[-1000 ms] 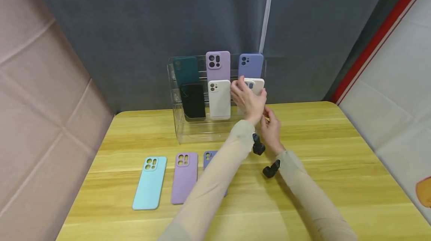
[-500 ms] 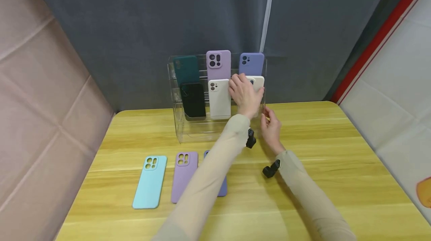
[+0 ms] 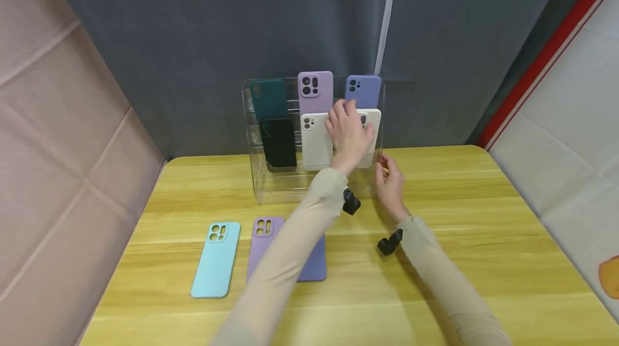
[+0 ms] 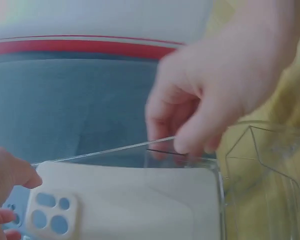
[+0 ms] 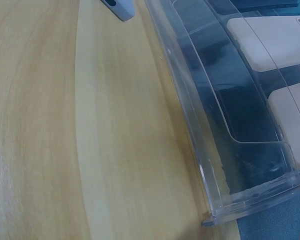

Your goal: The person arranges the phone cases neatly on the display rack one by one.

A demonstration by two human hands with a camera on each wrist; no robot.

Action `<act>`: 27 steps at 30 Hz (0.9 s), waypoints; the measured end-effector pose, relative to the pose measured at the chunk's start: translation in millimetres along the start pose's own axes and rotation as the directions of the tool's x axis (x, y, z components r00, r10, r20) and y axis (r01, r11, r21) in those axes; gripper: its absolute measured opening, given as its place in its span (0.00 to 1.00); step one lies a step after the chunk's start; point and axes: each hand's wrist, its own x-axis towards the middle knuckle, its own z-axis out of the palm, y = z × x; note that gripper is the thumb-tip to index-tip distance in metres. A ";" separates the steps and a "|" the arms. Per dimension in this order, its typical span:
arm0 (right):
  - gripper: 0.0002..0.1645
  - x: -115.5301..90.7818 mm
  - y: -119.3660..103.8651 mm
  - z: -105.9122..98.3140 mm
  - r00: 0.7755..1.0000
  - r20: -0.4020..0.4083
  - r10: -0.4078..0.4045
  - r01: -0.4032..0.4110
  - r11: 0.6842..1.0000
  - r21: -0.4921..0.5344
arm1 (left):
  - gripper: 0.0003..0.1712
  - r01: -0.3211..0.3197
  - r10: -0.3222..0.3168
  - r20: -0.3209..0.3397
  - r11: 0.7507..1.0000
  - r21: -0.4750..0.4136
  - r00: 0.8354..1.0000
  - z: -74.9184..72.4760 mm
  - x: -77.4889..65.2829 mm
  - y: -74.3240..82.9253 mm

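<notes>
A clear acrylic display stand [image 3: 278, 194] holds several phone cases in tiers. In its lower right place stands a white phone case [image 4: 125, 200] with a square camera cutout. My left hand [image 3: 349, 134] lies over this case's left part, its thumb at the upper corner by the cutout in the left wrist view and its fingers loosely bent. My right hand [image 3: 389, 182] pinches the stand's right side panel between thumb and fingers. Left of my left hand is another white phone case [image 3: 316, 144]. Behind stands a blue-violet phone case [image 3: 363, 91].
A dark green case [image 3: 268, 99], a lilac case [image 3: 316, 93] and a black case [image 3: 279, 144] also stand in the rack. On the wooden table [image 3: 435, 201] in front lie a light blue case [image 3: 215, 265], a purple case [image 3: 263, 246] and a blue-violet case [image 3: 314, 265], partly under the left sleeve.
My left hand has shifted left across the right white case, uncovering more of it. That case sits slightly higher than one second ago. My right hand stays at the stand's side.
</notes>
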 end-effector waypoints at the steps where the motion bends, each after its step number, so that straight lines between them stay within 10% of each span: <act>1: 0.15 0.1 0.0 0.2 1.000 -0.002 -0.004 0.004 1.000 0.001 | 0.31 -0.017 0.017 -0.010 1.000 -0.026 1.000 -3.3 -0.2 -3.3; 10: 0.15 0.6 0.0 1.8 1.000 0.003 0.010 -0.010 1.000 0.006 | 0.25 -0.127 0.122 -0.037 0.968 -0.218 0.992 -25.6 -7.6 -35.1; 27: 0.16 -1.0 1.9 2.2 0.998 0.015 0.056 -0.056 0.998 0.042 | 0.27 -0.175 0.165 -0.059 0.949 -0.263 0.985 -42.1 -50.6 -125.0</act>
